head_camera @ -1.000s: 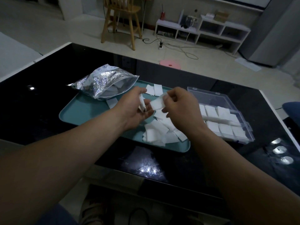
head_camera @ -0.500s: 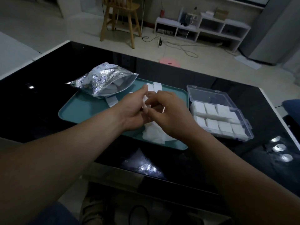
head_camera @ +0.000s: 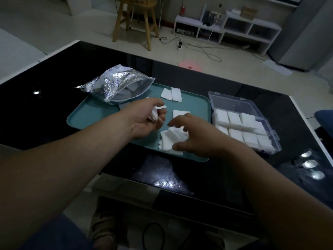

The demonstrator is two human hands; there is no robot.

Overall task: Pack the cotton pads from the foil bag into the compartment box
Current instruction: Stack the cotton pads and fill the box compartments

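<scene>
A teal tray point(head_camera: 93, 114) lies on the black glass table. The silver foil bag point(head_camera: 115, 83) rests open on the tray's far left corner, with white pads showing inside. My left hand point(head_camera: 146, 118) hovers over the tray's middle and grips a small stack of white cotton pads point(head_camera: 155, 112). My right hand point(head_camera: 194, 136) is spread, fingers bent downward, over a loose heap of pads point(head_camera: 169, 141) near the tray's front edge, holding nothing. Two more pads point(head_camera: 171, 93) lie at the tray's far side. The clear compartment box point(head_camera: 241, 127) stands to the right, lid back, its cells filled with pads.
The table's front edge runs just below the tray, and bright lamp reflections point(head_camera: 310, 165) show on the glass at right. A wooden chair point(head_camera: 135, 20), a white low shelf point(head_camera: 227, 27), cables and a pink stool point(head_camera: 189, 64) are on the floor beyond.
My hands have come apart. The right hand left the pads in the left hand and dropped toward the loose heap. The left hand still holds its stack.
</scene>
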